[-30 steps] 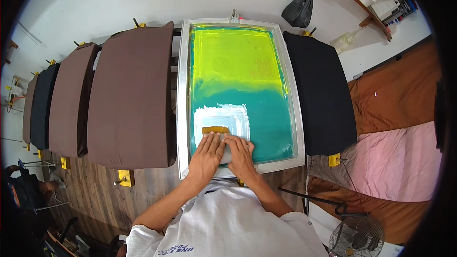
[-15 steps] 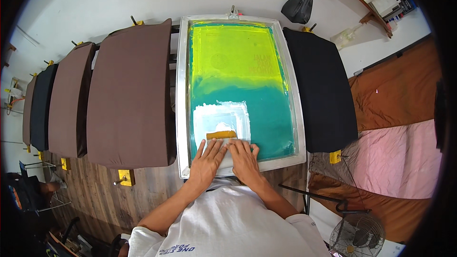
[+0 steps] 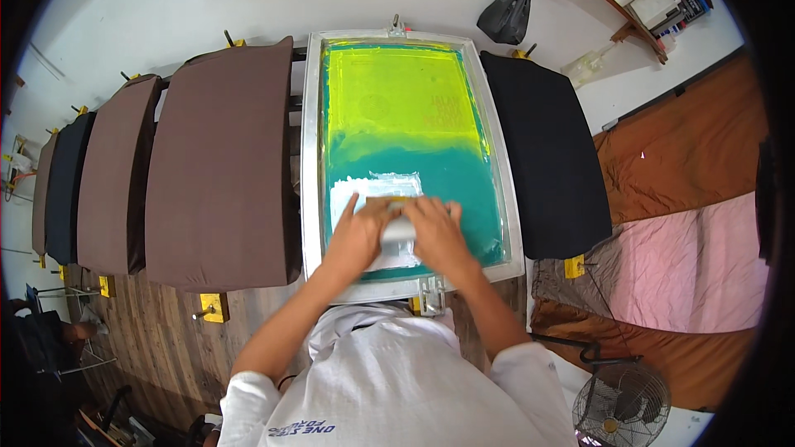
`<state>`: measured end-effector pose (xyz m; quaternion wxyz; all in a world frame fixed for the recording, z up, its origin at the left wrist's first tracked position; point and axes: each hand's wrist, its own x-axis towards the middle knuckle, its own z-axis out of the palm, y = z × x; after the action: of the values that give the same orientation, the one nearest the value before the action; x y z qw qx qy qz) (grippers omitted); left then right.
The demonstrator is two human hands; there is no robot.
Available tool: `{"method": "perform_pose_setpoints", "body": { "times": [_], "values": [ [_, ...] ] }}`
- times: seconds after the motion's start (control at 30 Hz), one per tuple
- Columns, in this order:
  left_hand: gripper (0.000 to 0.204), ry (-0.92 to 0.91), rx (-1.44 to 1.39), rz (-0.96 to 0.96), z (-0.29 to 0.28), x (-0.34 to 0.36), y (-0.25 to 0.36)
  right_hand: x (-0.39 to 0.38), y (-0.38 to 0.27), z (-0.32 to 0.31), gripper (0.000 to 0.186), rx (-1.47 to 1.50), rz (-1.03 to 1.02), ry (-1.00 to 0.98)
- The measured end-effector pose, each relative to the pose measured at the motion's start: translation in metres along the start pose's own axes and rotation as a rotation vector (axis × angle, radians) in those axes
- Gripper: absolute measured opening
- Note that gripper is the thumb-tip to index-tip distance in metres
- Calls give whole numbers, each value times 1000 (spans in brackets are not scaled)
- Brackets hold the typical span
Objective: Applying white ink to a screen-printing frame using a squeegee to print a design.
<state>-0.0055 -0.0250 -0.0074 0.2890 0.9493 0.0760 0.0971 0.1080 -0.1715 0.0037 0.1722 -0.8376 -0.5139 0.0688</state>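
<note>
1. Garment, seen from where I stand: plain white T-shirt [image 3: 431, 389], matte cloth, loose cut.
2. Left sleeve [image 3: 251, 401]: white, short, wide opening; forearm bare below it.
3. Right sleeve [image 3: 530, 385]: matching white, also short; small dark mark on it, too small to make out.
4. Chest print [image 3: 302, 429]: dark-blue block lettering, two lines.
5. Shirt's lower portion: soft grey-shadowed folds, bunched cloth.
6. Left hand [image 3: 358, 233]: bare, slightly motion-blurred.
7. Right hand [image 3: 439, 236]: bare, fingers blurred likewise.
</note>
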Motion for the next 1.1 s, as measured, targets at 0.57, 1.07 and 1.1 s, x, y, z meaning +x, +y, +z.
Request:
{"method": "perform_pose_setpoints", "body": {
  "times": [0.57, 1.07, 1.1],
  "values": [
    [40, -286, -137, -141, -3, 99, -43, 98, 50, -22, 36, -31, 140, -466],
    [51, -323, -16, -57, 9, 64, -22, 41, 38, -6, 38, -17, 169, -259],
    [50, -333, -23, -63, 9, 59, -21, 37, 31, -8, 36, -10, 162, -266]
  ]
}}
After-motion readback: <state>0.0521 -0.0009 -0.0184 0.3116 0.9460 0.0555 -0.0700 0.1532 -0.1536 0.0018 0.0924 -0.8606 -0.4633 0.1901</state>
